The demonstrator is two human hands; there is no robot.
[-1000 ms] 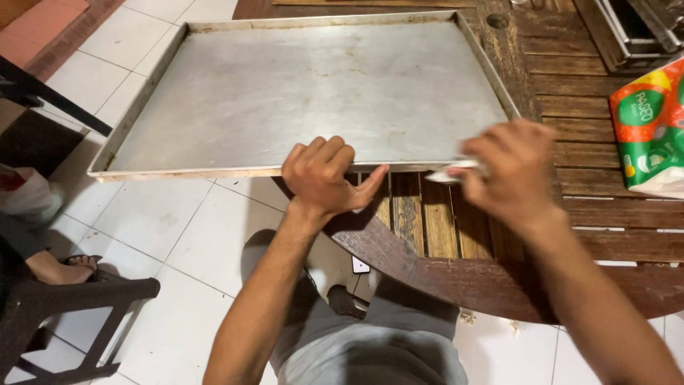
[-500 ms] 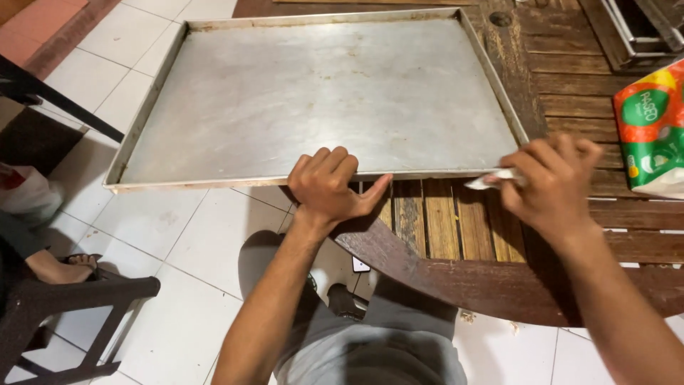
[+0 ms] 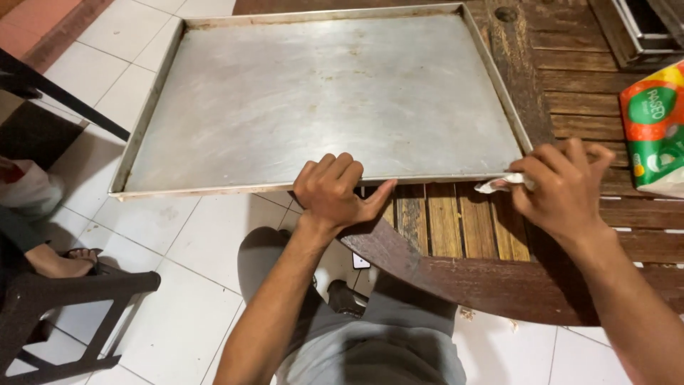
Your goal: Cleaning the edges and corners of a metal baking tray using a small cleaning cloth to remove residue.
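Large metal tray (image 3: 320,100) laid across upper centre of frame, right part on wooden slatted tabletop (image 3: 570,235), left part overhanging tiled floor (image 3: 178,235). Tray's near rim gripped by left hand (image 3: 335,192), fingers curled over edge, thumb stretched along it. White wad of tissue (image 3: 502,184) pinched in right hand (image 3: 563,189), pressed at tray's lower right corner. Green-orange packet (image 3: 655,135) seen at right edge.

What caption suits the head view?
Left hand grips a metal tray while right hand presses tissue to its corner.
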